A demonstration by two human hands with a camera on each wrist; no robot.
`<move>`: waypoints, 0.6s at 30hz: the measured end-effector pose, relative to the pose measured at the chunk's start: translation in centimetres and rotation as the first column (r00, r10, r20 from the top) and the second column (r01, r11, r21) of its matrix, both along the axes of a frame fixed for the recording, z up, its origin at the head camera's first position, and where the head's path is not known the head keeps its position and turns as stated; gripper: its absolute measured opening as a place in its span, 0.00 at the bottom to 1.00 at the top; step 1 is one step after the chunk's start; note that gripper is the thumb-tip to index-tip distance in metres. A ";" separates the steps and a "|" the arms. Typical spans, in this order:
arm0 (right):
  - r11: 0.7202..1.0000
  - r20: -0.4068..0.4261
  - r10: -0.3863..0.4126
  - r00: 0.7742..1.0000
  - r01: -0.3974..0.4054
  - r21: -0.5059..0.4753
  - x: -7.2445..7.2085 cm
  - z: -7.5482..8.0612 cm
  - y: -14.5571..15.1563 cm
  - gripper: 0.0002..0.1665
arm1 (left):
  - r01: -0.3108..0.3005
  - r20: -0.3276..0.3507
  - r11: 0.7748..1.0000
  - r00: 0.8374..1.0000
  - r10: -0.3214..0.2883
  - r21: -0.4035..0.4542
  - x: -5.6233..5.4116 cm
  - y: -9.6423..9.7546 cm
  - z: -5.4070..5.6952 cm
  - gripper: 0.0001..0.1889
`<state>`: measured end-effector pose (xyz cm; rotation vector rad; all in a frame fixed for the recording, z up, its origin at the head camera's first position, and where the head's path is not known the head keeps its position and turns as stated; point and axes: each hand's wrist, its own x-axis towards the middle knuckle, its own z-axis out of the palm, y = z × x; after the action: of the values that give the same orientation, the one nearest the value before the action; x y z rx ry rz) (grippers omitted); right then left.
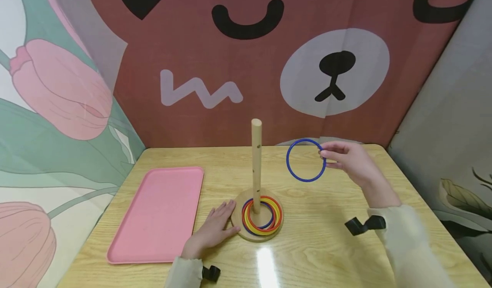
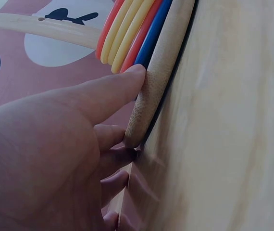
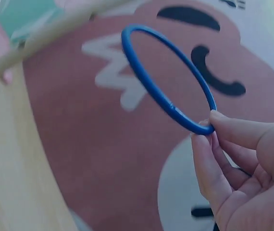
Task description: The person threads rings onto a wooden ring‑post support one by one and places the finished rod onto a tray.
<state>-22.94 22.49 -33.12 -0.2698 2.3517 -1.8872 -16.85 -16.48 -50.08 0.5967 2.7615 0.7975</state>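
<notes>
A blue ring (image 1: 306, 180) is pinched between the thumb and fingers of my right hand (image 1: 355, 164), raised above the table to the right of a wooden peg (image 1: 256, 164). In the right wrist view the ring (image 3: 146, 79) tilts away from the fingertips. The peg rises from a round wooden base (image 1: 246, 236), where red, yellow and blue rings (image 1: 279, 219) lie stacked around its foot. My left hand (image 1: 213, 230) rests at the base's left edge with its fingers extended. Seen from the left wrist, the thumb touches the base's rim (image 2: 151, 103) beside the lowest blue ring (image 2: 154, 36).
A pink tray (image 1: 157, 215) lies on the left of the wooden table (image 1: 326, 254). Behind the table hangs a cloth (image 1: 200, 125) printed with a bear face. Flower-patterned cloth (image 1: 57, 151) hangs at the left. A black band (image 1: 365, 225) is at the right wrist.
</notes>
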 end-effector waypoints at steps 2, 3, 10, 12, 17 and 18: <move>0.998 -0.015 0.035 0.999 -0.035 -0.049 0.0 0.7 -1.1 0.05 | 0.000 0.001 1.000 1.000 0.000 0.003 0.0 0.0 0.0 0.42; 0.996 -0.019 0.050 0.999 -0.051 -0.071 -0.1 1.1 -1.7 0.05 | 0.001 0.000 1.000 1.000 -0.001 0.002 0.0 -0.1 0.0 0.42; 0.976 -0.042 0.105 0.994 -0.111 -0.189 -0.1 4.1 -5.2 0.05 | 0.003 0.000 1.000 1.000 -0.003 0.001 -0.2 -0.1 -0.2 0.42; 0.964 -0.055 0.119 0.991 -0.129 -0.231 -0.1 4.8 -6.1 0.05 | 0.004 -0.005 1.000 1.000 -0.004 0.001 -0.2 -0.1 -0.2 0.42; 0.929 -0.037 0.114 0.993 -0.120 -0.349 -0.1 5.9 -7.9 0.07 | 0.004 -0.014 1.000 1.000 -0.004 0.001 -0.1 -0.1 -0.2 0.42; 0.925 -0.025 0.108 0.994 -0.109 -0.365 -0.1 6.1 -8.2 0.06 | 0.004 -0.014 1.000 1.000 -0.004 0.002 -0.1 -0.1 -0.1 0.42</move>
<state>-23.07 14.26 -27.06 -0.4275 1.9241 -2.2582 -16.98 -16.54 -50.22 0.6104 2.7717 0.7981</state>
